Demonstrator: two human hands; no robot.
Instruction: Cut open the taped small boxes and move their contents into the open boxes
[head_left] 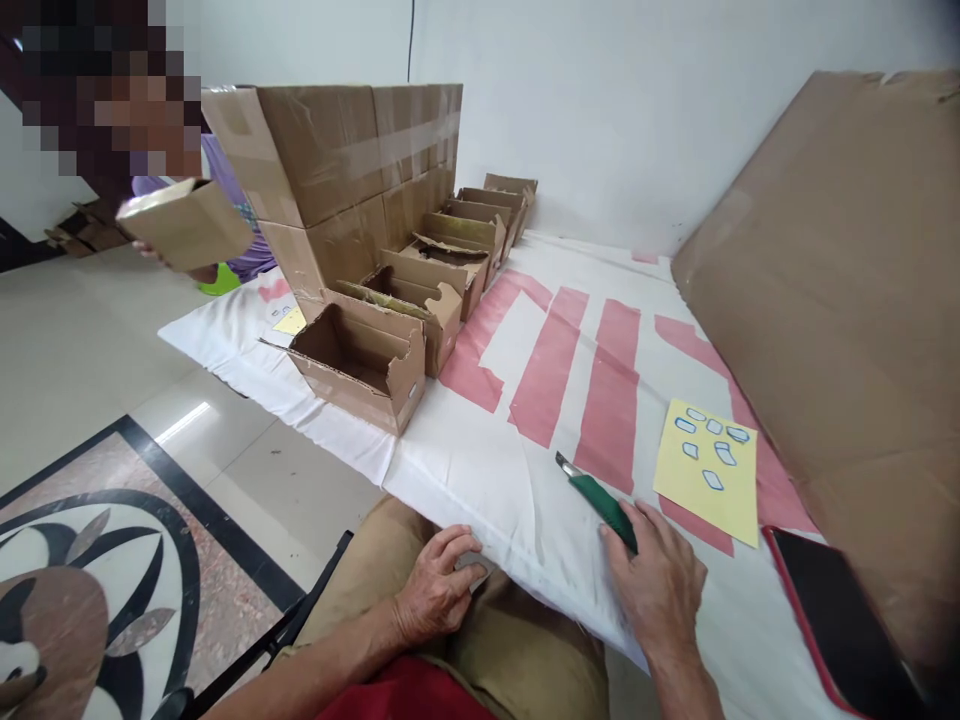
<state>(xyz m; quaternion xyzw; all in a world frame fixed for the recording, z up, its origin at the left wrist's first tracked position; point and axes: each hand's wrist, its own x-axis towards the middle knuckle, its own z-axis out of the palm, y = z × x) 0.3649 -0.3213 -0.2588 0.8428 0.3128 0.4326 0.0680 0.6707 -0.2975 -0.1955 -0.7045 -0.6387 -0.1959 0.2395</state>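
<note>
My right hand (pixel 660 575) lies on the white cloth (pixel 480 470) and grips the handle of a green utility knife (pixel 596 495), whose blade end points up and left. My left hand (pixel 439 585) rests on my thigh at the cloth's near edge, fingers curled on a small grey piece (pixel 474 570). A yellow sheet (pixel 709 470) with several small blue-outlined stickers lies just right of the knife.
A row of open cardboard boxes (pixel 360 360) runs back along the cloth beside taller taped cartons (pixel 345 170). A big cardboard sheet (pixel 840 300) leans at right, above a red-edged phone (pixel 832 620). Another person at far left holds a small box (pixel 184 225).
</note>
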